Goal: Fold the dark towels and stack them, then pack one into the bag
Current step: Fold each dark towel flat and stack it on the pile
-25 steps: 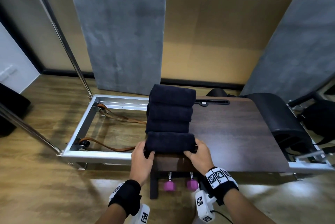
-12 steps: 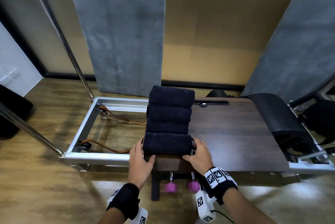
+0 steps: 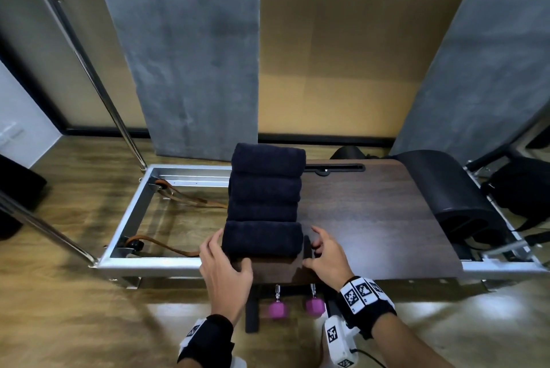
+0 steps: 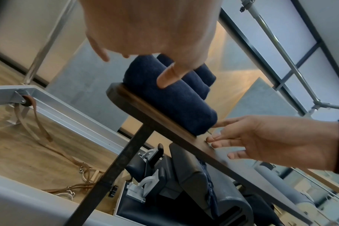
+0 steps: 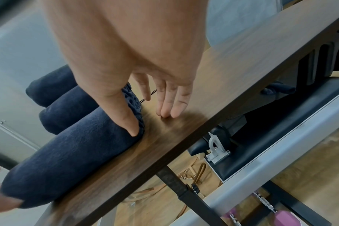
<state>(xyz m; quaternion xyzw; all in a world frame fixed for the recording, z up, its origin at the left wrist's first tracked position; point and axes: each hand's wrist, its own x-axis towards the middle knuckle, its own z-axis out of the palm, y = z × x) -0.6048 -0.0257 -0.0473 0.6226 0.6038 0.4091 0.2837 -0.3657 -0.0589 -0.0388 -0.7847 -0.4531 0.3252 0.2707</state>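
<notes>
Four dark towels (image 3: 265, 198), each rolled into a thick bundle, lie side by side in a row on the left end of a dark wooden board (image 3: 372, 219). Each roll's long axis runs left to right across the board, while the row itself runs away from the person toward the grey wall panel (image 3: 190, 55). The nearest towel (image 3: 262, 238) sits close to the board's front edge, touching the roll behind it.

The left hand (image 3: 223, 269) flanks the left end of the nearest towel, fingers relaxed and spread, thumb resting at the board's front edge below the roll; it grips nothing. The right hand (image 3: 326, 254) stands at the roll's right end, fingers extended; the right wrist view shows its thumb (image 5: 126, 116) against the towel's end and its fingertips (image 5: 166, 107) on the wood beside it. Neither hand closes around the towel.

The board rests over a silver metal frame (image 3: 131, 219), inside which brown leather straps (image 3: 172, 244) trail on the wooden floor. A black padded roll (image 3: 446, 189) lies at the board's right end. Two pink weights (image 3: 294, 306) hang beneath the front edge.
</notes>
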